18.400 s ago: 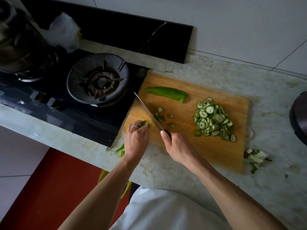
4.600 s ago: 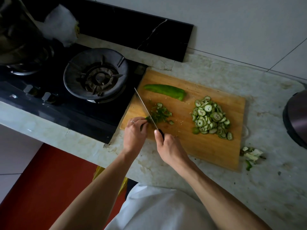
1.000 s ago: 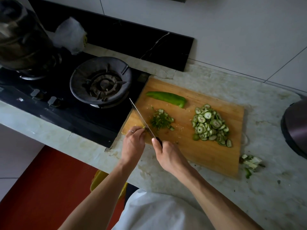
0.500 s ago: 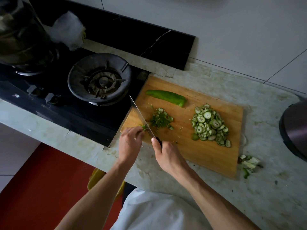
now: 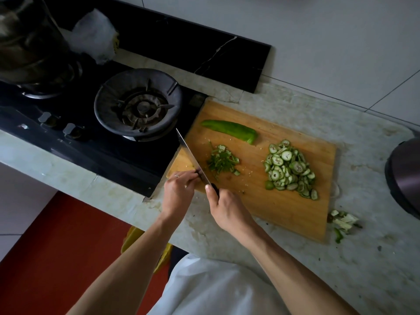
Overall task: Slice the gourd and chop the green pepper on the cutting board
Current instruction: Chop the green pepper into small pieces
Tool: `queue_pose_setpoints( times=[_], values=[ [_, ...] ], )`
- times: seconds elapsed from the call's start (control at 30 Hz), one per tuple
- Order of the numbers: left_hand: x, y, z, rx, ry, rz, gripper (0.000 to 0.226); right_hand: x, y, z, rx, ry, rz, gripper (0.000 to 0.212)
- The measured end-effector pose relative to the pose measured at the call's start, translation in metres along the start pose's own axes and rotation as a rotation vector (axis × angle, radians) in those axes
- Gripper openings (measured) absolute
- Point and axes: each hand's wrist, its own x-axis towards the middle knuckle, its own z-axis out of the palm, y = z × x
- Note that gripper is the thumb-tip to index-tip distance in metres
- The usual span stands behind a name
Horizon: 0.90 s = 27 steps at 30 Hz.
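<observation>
Counter-side on the board (image 5: 284, 208), my right hand (image 5: 227, 208) grips the knife (image 5: 192, 155), left hand (image 5: 178, 189) curled at its blade, holding I cannot tell what; the uncut pepper (image 5: 229, 130) lies at one o'clock, long axis crosswise.

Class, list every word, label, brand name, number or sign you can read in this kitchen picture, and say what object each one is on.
None: no readable text shows anywhere.
Stove: the marks by its knobs are too small and dark to read.
Knife, cutting board and dark appliance at the right edge: no lettering visible.

Right hand (image 5: 225, 208) grips knife (image 5: 192, 156) on cutting board (image 5: 272, 201) beside chopped pepper (image 5: 222, 162).
</observation>
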Motion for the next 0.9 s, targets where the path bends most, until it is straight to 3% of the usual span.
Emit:
queue_pose_setpoints(
  times=[0.27,0.53,0.73,0.9],
  values=[
    [0.001,0.001,-0.013,0.039,-0.067,0.005,0.032,0.002,-0.001,-0.006,0.008,-0.005,-0.005,0.055],
    [0.019,0.005,-0.015,-0.014,-0.134,-0.077,0.028,-0.011,0.003,-0.011,0.003,-0.005,-0.038,0.054],
    [0.017,0.008,-0.01,-0.016,-0.114,-0.149,0.031,-0.005,0.001,-0.003,0.01,-0.015,-0.034,0.054],
    [0.011,0.01,-0.007,0.028,-0.062,-0.111,0.028,0.002,-0.004,0.002,-0.002,0.001,-0.013,0.053]
  ],
)
